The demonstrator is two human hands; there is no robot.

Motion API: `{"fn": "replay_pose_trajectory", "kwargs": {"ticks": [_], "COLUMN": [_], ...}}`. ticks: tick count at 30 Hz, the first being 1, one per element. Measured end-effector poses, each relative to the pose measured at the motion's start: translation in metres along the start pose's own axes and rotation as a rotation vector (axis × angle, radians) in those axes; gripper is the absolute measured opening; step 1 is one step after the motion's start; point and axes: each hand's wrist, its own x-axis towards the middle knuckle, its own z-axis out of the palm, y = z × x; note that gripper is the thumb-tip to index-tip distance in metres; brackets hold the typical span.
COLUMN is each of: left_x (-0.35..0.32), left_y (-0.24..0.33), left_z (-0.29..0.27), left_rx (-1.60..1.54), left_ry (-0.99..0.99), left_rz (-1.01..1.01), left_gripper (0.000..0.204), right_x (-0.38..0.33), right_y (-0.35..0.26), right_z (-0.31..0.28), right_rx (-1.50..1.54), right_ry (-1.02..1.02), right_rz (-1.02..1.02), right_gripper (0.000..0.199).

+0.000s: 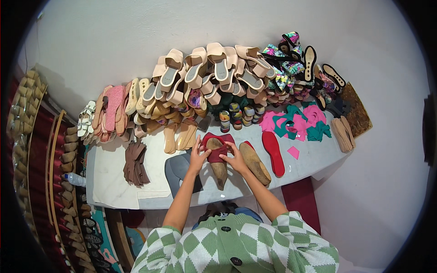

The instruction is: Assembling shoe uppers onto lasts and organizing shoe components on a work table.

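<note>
A brown shoe last lies toe toward me in the middle of the table. A dark red shoe upper is wrapped across it. From the left side, my left hand grips the upper, its fingers curled at the edge. My right hand grips the other side, thumb pressed toward the last. Right of that hand lies a second shoe last with red along its edge, and beyond it a red insole. Grey sheet pieces lie beside my left forearm.
Beige heeled sandals are piled along the wall, with patterned shoes to their right. Pink and green scraps lie at the right, brown strips at the left. A rack of shoe lasts stands left, near a plastic bottle.
</note>
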Motion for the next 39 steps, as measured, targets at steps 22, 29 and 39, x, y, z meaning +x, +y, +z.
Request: {"fn": "replay_pose_trajectory", "kwargs": {"ticks": [22, 29, 39], "left_x": [-0.016, -0.026, -0.020], "left_y": [-0.034, -0.038, -0.037], "left_z": [-0.003, -0.007, -0.004], "left_rx": [-0.194, -0.197, -0.180], "left_ry": [-0.033, -0.175, -0.147], "left_rz": [-0.147, -0.321, -0.368], "left_gripper": [0.048, 0.053, 0.053], "right_x": [-0.004, -0.017, -0.013], "right_y": [0.010, 0.015, 0.024], "right_z": [-0.004, -0.010, -0.011], "right_rx": [0.100, 0.203, 0.188], "right_ry": [-0.073, -0.055, -0.125], "right_rz": [0.148, 0.220, 0.359], "right_gripper": [0.057, 0.050, 0.054]}}
